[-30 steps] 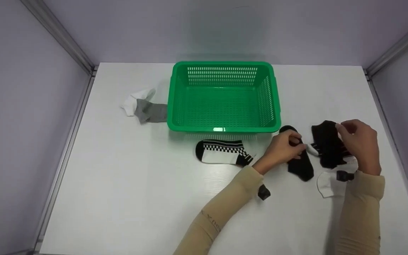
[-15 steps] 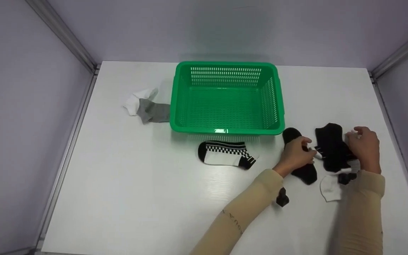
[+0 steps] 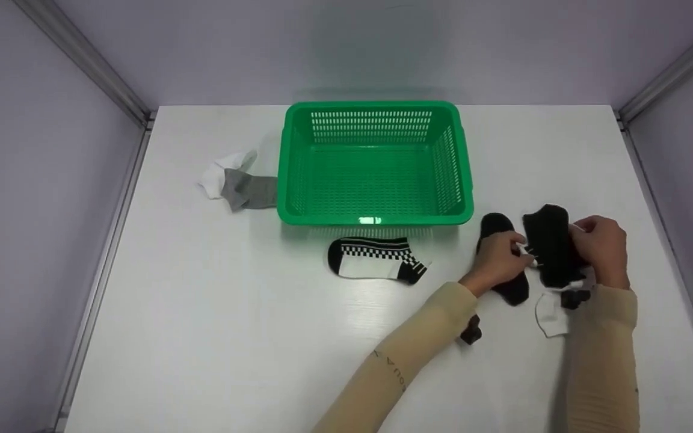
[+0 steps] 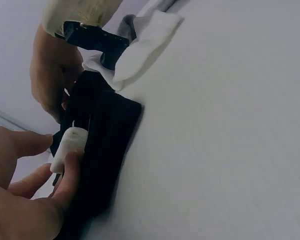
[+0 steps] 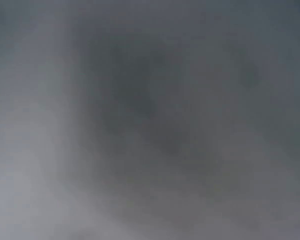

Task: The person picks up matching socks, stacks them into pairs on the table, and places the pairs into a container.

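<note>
In the head view my left hand (image 3: pixel 498 257) reaches over a flat black sock (image 3: pixel 515 290) at the right of the table. Its thumb and fingers pinch the white end (image 4: pixel 70 147) of a black-and-white sock, seen close in the left wrist view. My right hand (image 3: pixel 604 246) has curled fingers at the far side of that sock, where a bit of white shows by the fingertips. Between the hands another black sock (image 3: pixel 548 240) covers most of the black-and-white one. The right wrist view is too blurred to read.
A green basket (image 3: pixel 375 221) stands at the back middle. Before it lies a checkered black-and-white sock (image 3: pixel 370 264). White (image 3: pixel 213 179) and grey (image 3: pixel 259 192) socks lie left of the basket. A white sock (image 3: pixel 551 314) is partly under the right forearm.
My left hand has shifted right from the black sock to the white sock end and closed on it. The right hand dipped slightly lower, its fingers drawing in at the other side.
</note>
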{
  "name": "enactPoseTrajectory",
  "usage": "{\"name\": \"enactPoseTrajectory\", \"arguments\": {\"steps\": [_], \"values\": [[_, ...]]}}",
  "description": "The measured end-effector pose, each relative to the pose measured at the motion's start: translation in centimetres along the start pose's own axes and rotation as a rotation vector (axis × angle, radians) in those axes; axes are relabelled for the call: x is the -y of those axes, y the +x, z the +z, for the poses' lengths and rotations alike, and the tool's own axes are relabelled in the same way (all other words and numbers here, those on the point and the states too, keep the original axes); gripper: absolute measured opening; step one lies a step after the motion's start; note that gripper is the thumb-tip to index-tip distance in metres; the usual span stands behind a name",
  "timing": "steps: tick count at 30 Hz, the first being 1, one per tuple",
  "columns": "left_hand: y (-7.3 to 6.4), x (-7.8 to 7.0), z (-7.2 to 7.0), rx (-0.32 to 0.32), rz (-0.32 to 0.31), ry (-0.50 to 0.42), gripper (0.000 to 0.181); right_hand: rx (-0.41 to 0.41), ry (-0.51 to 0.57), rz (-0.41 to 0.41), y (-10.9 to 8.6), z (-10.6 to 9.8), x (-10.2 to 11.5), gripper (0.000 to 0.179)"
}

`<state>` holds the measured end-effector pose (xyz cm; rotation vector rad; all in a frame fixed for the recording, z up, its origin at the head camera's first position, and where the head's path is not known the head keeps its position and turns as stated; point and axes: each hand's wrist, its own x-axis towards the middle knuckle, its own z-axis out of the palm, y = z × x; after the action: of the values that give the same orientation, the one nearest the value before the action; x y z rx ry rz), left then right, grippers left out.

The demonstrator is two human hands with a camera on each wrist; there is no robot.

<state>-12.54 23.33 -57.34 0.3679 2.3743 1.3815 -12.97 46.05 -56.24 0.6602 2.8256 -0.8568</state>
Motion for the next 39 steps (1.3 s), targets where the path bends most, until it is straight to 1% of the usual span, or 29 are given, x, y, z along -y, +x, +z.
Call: {"name": "enactPoseTrajectory", "arguments": {"steps": [2,4,5,7,9,11,13,15,18,20,23,26,27,29,31,33,34,36,39], "values": [[-0.1,-0.1,0.1,0.018,0.038,0.067,0.025,-0.001,0.001,-0.013,-0.3,0.1,0.2,0.049],[-0.2,-0.2,0.1,0.032,0.06,0.12,0.02,-0.012,0.002,-0.025,-0.6,0.1,0.3,0.047],[-0.3,-0.2,0.1,0.036,0.066,0.14,0.019,-0.02,0.012,-0.031,-0.8,0.0,0.4,0.046],[-0.5,-0.2,0.0,0.035,0.072,0.146,0.015,-0.042,0.037,-0.043,-1.1,-0.2,0.6,0.044],[-0.5,0.0,-0.4,0.021,0.076,0.119,0.014,-0.064,0.067,-0.052,-1.3,-0.5,0.9,0.044],[-0.5,0.1,-0.8,-0.001,0.089,0.063,0.013,-0.087,0.103,-0.064,-1.6,-1.0,1.2,0.045],[-0.3,0.3,-1.4,-0.017,0.1,-0.027,0.011,-0.119,0.117,-0.084,-1.8,-1.3,1.7,0.045],[-0.2,0.5,-1.9,-0.021,0.098,-0.12,0.011,-0.148,0.133,-0.104,-2.0,-1.7,2.1,0.044],[0.0,0.8,-2.5,-0.011,0.065,-0.232,0.011,-0.205,0.152,-0.136,-2.5,-2.3,2.9,0.041],[0.0,1.0,-2.8,-0.013,0.033,-0.247,0.01,-0.226,0.171,-0.157,-2.9,-2.7,3.5,0.037],[0.0,1.3,-3.1,-0.036,-0.002,-0.225,0.009,-0.25,0.198,-0.182,-3.5,-3.1,4.4,0.032],[-0.2,1.4,-3.3,-0.067,-0.011,-0.185,0.007,-0.255,0.224,-0.197,-4.0,-3.4,5.3,0.028],[-0.2,1.4,-3.3,-0.074,-0.011,-0.193,0.008,-0.262,0.233,-0.206,-4.2,-3.5,5.7,0.028],[-0.3,1.2,-3.3,-0.096,0.018,-0.201,0.011,-0.269,0.247,-0.239,-4.7,-3.6,6.5,0.027],[-0.3,0.9,-3.2,-0.108,0.044,-0.228,0.022,-0.275,0.256,-0.285,-5.3,-3.6,7.3,0.027],[-0.3,0.5,-3.1,-0.104,0.052,-0.266,0.036,-0.275,0.265,-0.338,-5.8,-3.6,8.1,0.027],[-0.2,0.4,-3.1,-0.099,0.053,-0.274,0.042,-0.272,0.27,-0.363,-6.1,-3.6,8.5,0.027],[-0.2,0.1,-3.0,-0.078,0.028,-0.308,0.054,-0.266,0.275,-0.413,-6.5,-3.4,9.1,0.025],[-0.2,-0.1,-3.0,-0.058,-0.003,-0.315,0.06,-0.245,0.284,-0.465,-6.9,-3.1,9.8,0.022]]}}
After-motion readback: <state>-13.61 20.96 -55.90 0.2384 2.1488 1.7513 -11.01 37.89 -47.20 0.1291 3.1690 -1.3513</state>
